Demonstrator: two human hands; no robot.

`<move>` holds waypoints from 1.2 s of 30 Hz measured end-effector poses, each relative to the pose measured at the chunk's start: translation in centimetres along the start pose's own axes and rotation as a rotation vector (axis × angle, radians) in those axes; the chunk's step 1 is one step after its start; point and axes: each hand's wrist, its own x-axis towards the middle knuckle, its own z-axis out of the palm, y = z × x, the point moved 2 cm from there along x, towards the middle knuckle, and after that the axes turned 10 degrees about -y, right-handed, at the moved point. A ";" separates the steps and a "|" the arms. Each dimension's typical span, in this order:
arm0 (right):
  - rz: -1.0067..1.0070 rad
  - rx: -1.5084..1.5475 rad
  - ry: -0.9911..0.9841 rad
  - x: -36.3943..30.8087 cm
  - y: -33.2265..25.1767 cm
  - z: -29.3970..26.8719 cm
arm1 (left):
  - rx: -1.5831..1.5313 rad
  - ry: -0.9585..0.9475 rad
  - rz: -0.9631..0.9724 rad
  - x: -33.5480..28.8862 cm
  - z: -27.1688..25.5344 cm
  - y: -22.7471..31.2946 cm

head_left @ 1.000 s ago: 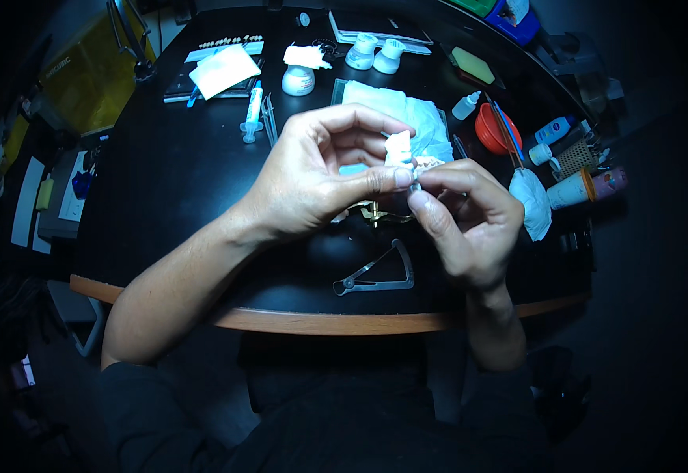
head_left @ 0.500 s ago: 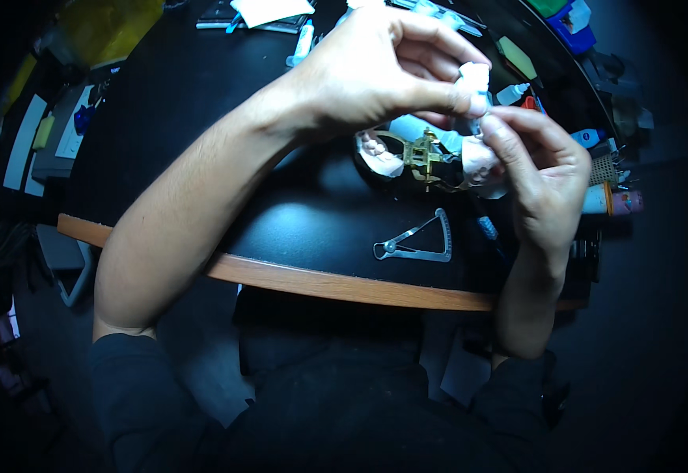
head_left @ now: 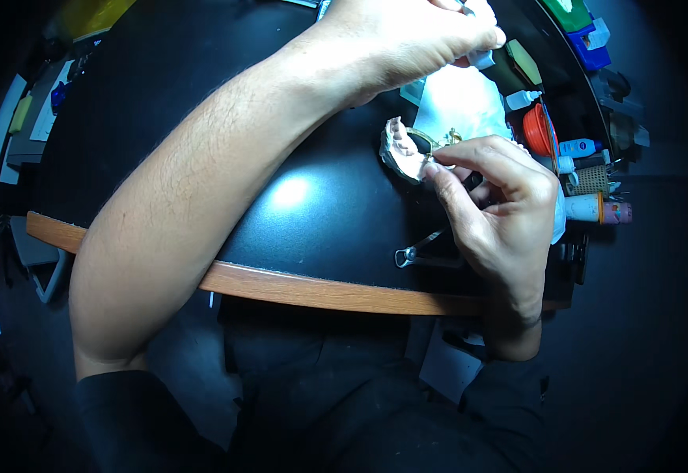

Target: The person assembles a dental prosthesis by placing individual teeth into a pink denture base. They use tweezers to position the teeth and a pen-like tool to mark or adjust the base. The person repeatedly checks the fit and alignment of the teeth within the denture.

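Observation:
Beside the pinkish-white dental cast with teeth (head_left: 407, 154), my right hand (head_left: 505, 197) is closed in a pinch. Its thumb and index fingertip meet at the cast's edge, and what lies between them is too small to make out. A brass dental articulator (head_left: 453, 137) shows partly behind those fingers. At the top edge my left hand (head_left: 415, 39) is closed around a white, plaster-like piece (head_left: 482, 10), which is partly cut off by the frame. A metal caliper (head_left: 405, 258) lies on the table, partly covered by my right hand.
The black table (head_left: 312, 229) has a wooden front edge (head_left: 320, 292). A bright white sheet (head_left: 458, 102) lies behind the articulator. Along the right stand a small white bottle (head_left: 523, 99), an orange-red round item (head_left: 537, 130), a blue bottle (head_left: 580, 148) and a mesh cup (head_left: 588, 181).
My hands have moved apart. The left has risen toward the top edge with the white piece; the right has come down and left to the dental cast and now covers part of the caliper.

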 end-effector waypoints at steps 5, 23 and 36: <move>0.080 0.035 -0.093 0.6 1.4 0.8 | 0.047 0.027 0.053 0.1 0.9 -0.4; 0.164 0.243 -0.010 0.3 1.8 2.6 | 0.145 0.030 0.018 -0.8 0.3 1.0; 0.164 0.345 -0.012 0.1 1.9 1.9 | 0.031 0.004 0.062 -1.5 -0.2 1.5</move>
